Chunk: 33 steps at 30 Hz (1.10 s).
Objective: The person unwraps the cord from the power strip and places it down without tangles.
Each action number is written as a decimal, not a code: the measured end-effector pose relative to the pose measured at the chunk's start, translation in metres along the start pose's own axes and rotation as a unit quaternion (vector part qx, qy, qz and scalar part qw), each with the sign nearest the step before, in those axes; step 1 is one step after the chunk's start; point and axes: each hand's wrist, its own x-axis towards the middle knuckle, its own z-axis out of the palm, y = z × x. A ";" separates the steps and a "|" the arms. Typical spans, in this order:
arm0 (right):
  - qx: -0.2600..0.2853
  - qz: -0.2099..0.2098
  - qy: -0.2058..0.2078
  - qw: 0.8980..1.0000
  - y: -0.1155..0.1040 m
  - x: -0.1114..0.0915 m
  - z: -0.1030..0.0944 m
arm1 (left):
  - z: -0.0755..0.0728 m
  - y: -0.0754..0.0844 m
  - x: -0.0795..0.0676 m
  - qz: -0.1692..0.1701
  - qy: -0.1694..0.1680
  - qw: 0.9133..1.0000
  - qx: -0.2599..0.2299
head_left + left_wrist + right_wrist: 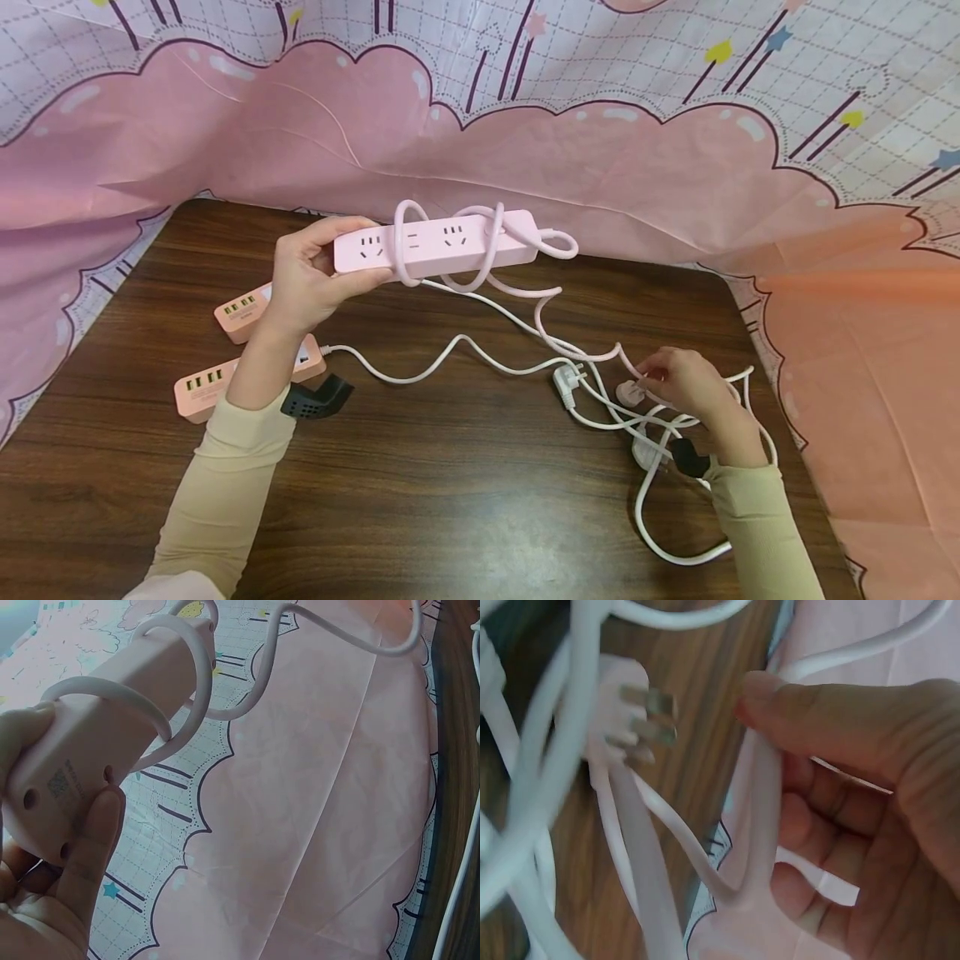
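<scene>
My left hand (303,267) grips the left end of a pink power strip (438,243), held up above the far part of the table. In the left wrist view, the strip's underside (112,742) shows, with its own cord looped loosely around the body. The pink cord (547,333) runs down in kinks to the right. At the right side of the table, my right hand (686,379) pinches this cord between thumb and fingers. Close by it lies a pink plug (630,392), its prongs showing in the right wrist view beside other cords.
Two peach power strips (197,393) with green USB ports lie at the left, partly behind my left arm. Their white cords (405,381) cross the table (420,492) to a tangle at the right, with white plugs (567,385). A patterned pink cloth (600,183) hangs around the table.
</scene>
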 end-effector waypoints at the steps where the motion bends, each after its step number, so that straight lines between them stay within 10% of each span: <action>1: 0.001 0.009 -0.013 1.000 -0.002 0.001 0.002 | 0.000 0.000 0.000 -0.001 -0.002 1.000 -0.001; 9: -0.006 -0.008 -0.057 0.998 -0.015 0.012 0.018 | 0.005 0.001 0.000 -0.004 -0.011 1.000 -0.002; 15: 0.047 -0.058 0.030 0.997 -0.035 0.032 0.020 | 0.007 0.001 -0.001 -0.004 -0.023 1.000 0.000; 19: 0.132 -0.120 0.104 0.978 -0.063 0.051 0.023 | 0.010 0.002 -0.003 -0.011 -0.025 1.000 -0.007; 26: 0.209 -0.217 0.115 0.946 -0.111 0.082 0.033 | 0.016 0.005 -0.004 -0.023 -0.030 0.999 0.000; 33: 0.329 -0.222 0.162 0.903 -0.125 0.089 0.024 | 0.013 0.004 -0.006 -0.026 -0.041 0.999 -0.016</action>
